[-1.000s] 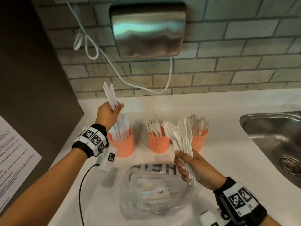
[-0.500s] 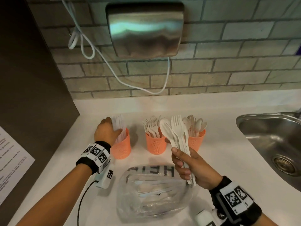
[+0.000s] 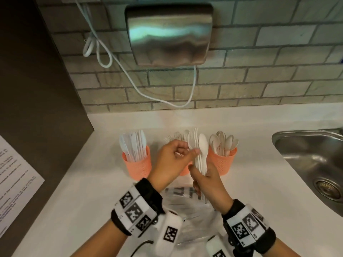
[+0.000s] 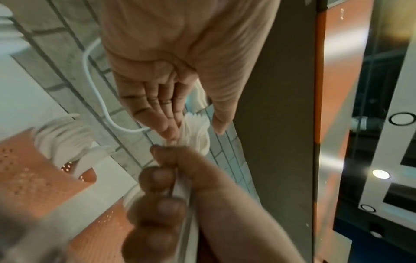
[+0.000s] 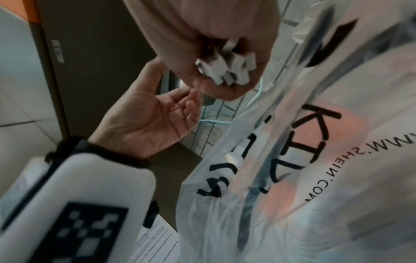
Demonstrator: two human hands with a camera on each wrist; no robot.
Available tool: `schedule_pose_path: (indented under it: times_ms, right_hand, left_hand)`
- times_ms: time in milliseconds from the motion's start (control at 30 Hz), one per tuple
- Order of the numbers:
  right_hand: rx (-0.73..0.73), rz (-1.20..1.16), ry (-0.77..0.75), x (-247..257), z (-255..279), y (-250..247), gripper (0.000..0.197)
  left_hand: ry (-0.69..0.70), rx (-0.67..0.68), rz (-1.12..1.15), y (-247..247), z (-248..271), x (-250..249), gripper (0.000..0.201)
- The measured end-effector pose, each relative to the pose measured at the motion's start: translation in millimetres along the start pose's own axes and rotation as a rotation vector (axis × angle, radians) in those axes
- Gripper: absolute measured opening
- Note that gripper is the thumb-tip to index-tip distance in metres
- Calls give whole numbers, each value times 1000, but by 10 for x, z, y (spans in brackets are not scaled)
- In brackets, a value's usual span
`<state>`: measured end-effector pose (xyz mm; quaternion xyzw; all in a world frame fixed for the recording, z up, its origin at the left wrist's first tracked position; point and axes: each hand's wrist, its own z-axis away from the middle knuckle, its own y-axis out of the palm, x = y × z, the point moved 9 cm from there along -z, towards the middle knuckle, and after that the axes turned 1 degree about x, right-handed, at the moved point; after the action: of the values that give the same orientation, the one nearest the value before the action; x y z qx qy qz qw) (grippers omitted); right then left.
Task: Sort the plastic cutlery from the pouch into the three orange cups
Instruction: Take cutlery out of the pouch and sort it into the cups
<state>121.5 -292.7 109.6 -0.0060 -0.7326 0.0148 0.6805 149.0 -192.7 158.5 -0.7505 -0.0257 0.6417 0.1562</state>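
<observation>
Cutlery (image 3: 200, 154) clenched in right hand (image 3: 209, 184), left fingers (image 3: 193, 152) loose against it, above white counter (image 3: 83, 182) by brick wall (image 3: 259, 80).

The person's left hand (image 3: 171, 160), a second ago lifting white plastic knives above the left orange mesh cup (image 3: 137, 165) and then lowering them in, now sits empty beside the right hand (image 3: 209, 184), fingertips (image 4: 171, 132) touching the upright bundle of white plastic forks and spoon (image 3: 199, 151). The knives (image 3: 134, 145) now stand in that cup.
</observation>
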Motion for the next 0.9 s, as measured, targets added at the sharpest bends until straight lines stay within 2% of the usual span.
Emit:
schedule_pose_path:
  times_ms: [67, 233, 400, 467, 567, 700, 800, 900]
  right_hand:
    - [-20, 34, -53, 36, -4, 10, 31]
    - [-63, 113, -128, 52, 36, -40, 41]
    - [12, -48, -63, 62, 118, -6, 22]
    - [2, -60, -79, 63, 128, -8, 15]
    - [-21, -48, -99, 36, 122, -9, 14]
    - [-57, -64, -96, -3, 112, -41, 17]
    - [-85, -86, -95, -32, 102, -85, 26]
    - [-80, -94, -106, -40, 102, -93, 30]
  left_hand:
    - [-27, -34, 23, 91, -6, 58, 33]
    - [-59, -68, 83, 133, -47, 122, 21]
    - [-58, -74, 133, 150, -31, 185, 22]
    - [-56, -60, 145, 183, -30, 186, 22]
    - [-38, -40, 179, 263, -6, 170, 17]
    - [-75, -67, 215, 295, -7, 212, 30]
    - [-155, -137, 312, 255, -7, 322, 37]
    - [-183, -149, 404, 265, -7, 403, 39]
